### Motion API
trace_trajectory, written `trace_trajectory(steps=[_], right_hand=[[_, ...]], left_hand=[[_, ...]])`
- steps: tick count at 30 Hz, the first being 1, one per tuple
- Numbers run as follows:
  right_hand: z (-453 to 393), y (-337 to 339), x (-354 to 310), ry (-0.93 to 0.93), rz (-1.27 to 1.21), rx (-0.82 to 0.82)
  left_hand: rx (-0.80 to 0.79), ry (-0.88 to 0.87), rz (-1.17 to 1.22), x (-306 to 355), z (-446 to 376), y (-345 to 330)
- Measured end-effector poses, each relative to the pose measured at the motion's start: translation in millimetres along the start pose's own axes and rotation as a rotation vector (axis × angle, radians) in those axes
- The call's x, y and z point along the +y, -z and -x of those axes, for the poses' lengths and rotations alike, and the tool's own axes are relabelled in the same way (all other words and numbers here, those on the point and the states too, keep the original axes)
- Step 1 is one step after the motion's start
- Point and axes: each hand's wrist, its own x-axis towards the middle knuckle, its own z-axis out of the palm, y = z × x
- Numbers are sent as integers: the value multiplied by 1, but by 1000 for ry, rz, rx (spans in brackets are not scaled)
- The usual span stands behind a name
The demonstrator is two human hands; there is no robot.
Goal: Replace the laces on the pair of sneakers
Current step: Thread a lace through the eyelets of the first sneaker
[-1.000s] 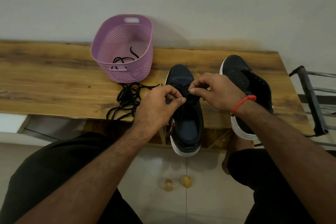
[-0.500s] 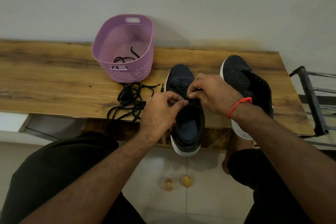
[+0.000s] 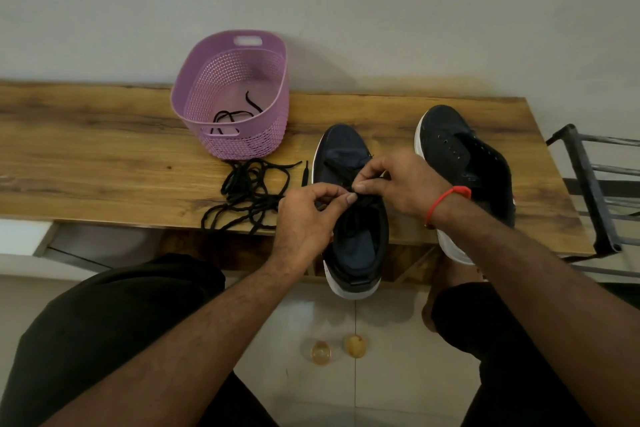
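Observation:
Two dark sneakers with white soles stand on the wooden table (image 3: 104,163). The left sneaker (image 3: 356,239) overhangs the front edge, and both hands work over its eyelet area. My left hand (image 3: 308,215) pinches a black lace at the shoe's left side. My right hand (image 3: 401,184), with a red wrist band, pinches the lace at the tongue. The right sneaker (image 3: 464,163) stands unlaced, its bare eyelets showing. A tangle of loose black laces (image 3: 249,194) lies on the table left of the shoes.
A purple perforated basket (image 3: 239,139) with a black lace inside stands at the back by the wall. A dark metal rack (image 3: 595,191) is off the table's right end. My knees sit below the table edge, over a tiled floor.
Both hands have drawn closer together over the left sneaker's eyelets; my left hand shifted slightly right. The shoes, basket and loose laces stay put.

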Motion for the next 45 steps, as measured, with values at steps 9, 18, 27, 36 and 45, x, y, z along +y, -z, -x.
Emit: trace_trajectory(steps=[9,18,27,36,45], right_hand=[[6,-2,-11,153,632,112],[3,6,-6,59,467,15],[3,3,-1,7,315,-3],[5,8,3,-12,39,35],[3,4,4,-4,91,-32]], left_hand=[[-103,19,-135,2,-5,2],[-49,71,41,-2,-3,-8],[6,30,18,5,-9,-12],[-88,54,-67,6,-8,6],[-41,21,-44,7,0,-5]])
